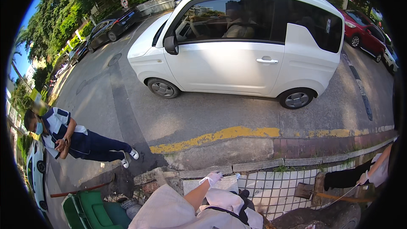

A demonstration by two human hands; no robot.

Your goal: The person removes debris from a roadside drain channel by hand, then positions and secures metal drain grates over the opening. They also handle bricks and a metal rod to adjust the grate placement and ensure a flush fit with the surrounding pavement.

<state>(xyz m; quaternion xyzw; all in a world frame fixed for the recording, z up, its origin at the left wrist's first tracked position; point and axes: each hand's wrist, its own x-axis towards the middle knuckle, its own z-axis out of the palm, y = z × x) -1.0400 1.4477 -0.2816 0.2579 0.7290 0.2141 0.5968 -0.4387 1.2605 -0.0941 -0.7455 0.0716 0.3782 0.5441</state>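
My left hand [213, 178] wears a thin, pale glove and reaches forward from a light grey sleeve [163, 208]. Its fingers look drawn together; whatever may lie between them is too small to make out. Below the hand a pale flat slab [229, 184] lies beside the kerb, with a small whitish scrap [238, 175] at its right end. White cloth and a black strap [231, 213] cross the front of my body. My right hand does not show.
A white car [224, 68] stands on the road ahead. At left, a masked person [70, 138] holds their hands together. A green bin [91, 210] and a long-handled tool [82, 190] lie near. At right, another person's hand [363, 179] grips something thin above white grid tiles [271, 191].
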